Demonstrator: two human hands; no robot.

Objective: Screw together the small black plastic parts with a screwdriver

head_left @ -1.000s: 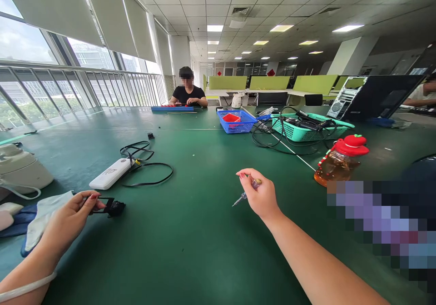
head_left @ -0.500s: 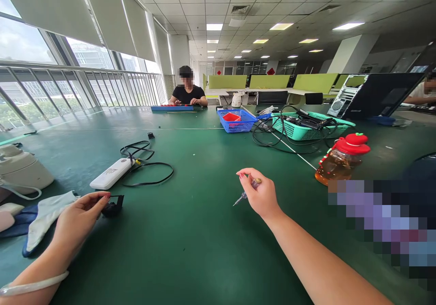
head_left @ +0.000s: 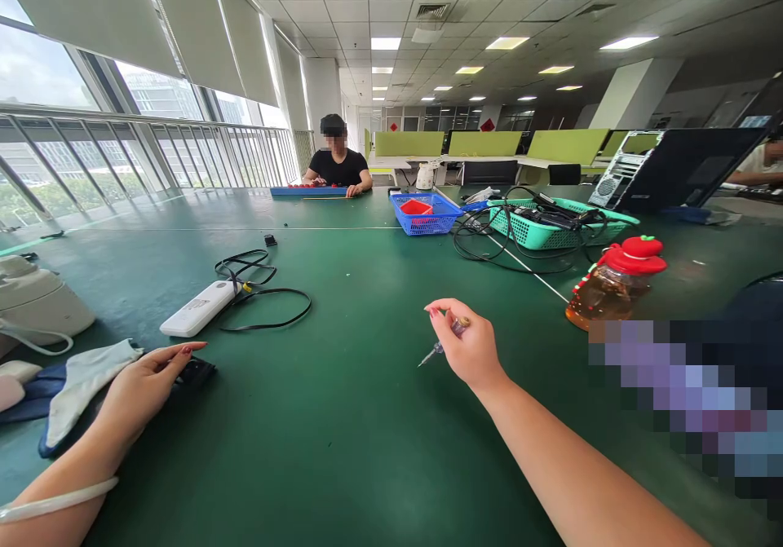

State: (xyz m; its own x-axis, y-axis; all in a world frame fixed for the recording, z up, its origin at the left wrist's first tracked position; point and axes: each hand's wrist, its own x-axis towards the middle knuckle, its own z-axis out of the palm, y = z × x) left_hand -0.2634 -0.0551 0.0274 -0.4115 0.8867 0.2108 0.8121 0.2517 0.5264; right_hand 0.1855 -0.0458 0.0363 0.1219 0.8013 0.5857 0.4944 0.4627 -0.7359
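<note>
My right hand (head_left: 468, 347) is closed around a small screwdriver (head_left: 439, 346) with a translucent handle. Its thin metal tip points down and left, just over the green table (head_left: 342, 433). On the left, my left hand (head_left: 143, 384) has its fingers stretched out, with thumb and forefinger slightly apart. Under and beside those fingers lies a small black part (head_left: 196, 372), mostly hidden by the hand, so its kind cannot be made out. A blue-and-white glove (head_left: 89, 380) lies on the table just left of this hand.
A white power bank (head_left: 201, 309) with a black cable lies beyond my left hand. To the right stand a red-lidded bottle (head_left: 615, 282), a green basket (head_left: 532, 236) of cables and a blue basket (head_left: 425, 219). Another person (head_left: 336, 160) sits at the far edge.
The black piece pinched upright in my left fingers is now down flat, and the fingers have loosened and straightened. My right hand with the screwdriver stays nearly still.
</note>
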